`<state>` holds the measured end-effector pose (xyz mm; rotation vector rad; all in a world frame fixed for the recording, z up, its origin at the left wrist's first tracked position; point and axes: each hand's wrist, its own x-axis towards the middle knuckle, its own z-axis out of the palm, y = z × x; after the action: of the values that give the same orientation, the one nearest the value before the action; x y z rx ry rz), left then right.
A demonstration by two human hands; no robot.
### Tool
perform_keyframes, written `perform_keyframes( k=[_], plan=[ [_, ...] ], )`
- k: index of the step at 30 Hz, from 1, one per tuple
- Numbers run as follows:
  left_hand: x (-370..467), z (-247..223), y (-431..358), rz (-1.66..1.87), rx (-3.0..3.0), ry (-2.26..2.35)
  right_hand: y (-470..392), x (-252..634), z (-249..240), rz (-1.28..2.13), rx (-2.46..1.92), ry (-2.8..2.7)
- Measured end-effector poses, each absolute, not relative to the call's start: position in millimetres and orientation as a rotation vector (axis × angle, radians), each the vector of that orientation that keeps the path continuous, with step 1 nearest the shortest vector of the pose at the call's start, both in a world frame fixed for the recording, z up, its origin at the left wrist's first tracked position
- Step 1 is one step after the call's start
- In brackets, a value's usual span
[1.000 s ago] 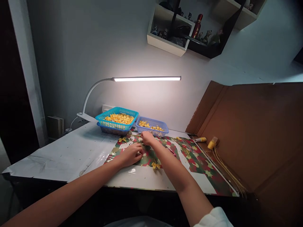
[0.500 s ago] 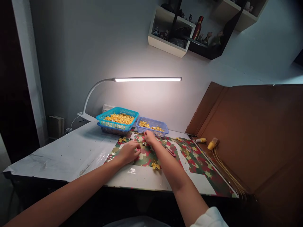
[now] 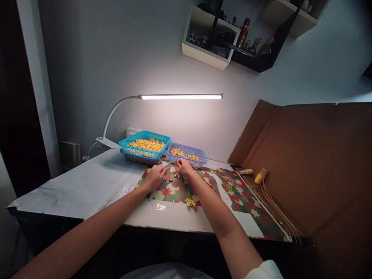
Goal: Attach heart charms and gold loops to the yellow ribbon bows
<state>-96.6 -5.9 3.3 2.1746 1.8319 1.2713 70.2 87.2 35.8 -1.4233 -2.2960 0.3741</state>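
My left hand (image 3: 156, 177) is closed in a pinch above the patterned sheet, next to several small silver bells (image 3: 171, 179). My right hand (image 3: 185, 167) is closed too, just in front of the purple basket (image 3: 200, 154). A thin cord seems to run between the two hands, though the fingertips are too small to show it clearly. Below my right hand lies a yellow ribbon bow (image 3: 190, 202) with a thin thread leading up from it. A red-handled tool (image 3: 211, 186) is partly hidden by my right forearm.
A turquoise basket (image 3: 124, 147) of yellow bows stands on a darker blue one at the back. A clamp lamp (image 3: 181, 97) shines over the table (image 3: 78, 186). To the right are thread spools (image 3: 260, 176), yellow cords (image 3: 280, 213) and a tall cardboard sheet (image 3: 314, 155).
My left hand has moved up and away from me, its fingers drawn closer together, uncovering more bells. My right hand has stayed nearly in place.
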Motion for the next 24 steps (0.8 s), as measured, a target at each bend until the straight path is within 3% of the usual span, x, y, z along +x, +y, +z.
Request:
perform_keyframes(
  k=[10,18,24],
  plan=[
    [-102.0,23.4,-27.1,1.626,2.165,1.378,73.5,57.7,36.5,0.232,-1.262,-2.193],
    [-83.7,34.7,-32.6,1.475,2.228,1.143,10.8,100.9,52.4,0.079,-0.81,-2.194],
    [-61.5,53.5,-25.6,1.323,2.453,1.223,-4.5,119.4,42.3,-0.083,-0.911,-2.178]
  ],
)
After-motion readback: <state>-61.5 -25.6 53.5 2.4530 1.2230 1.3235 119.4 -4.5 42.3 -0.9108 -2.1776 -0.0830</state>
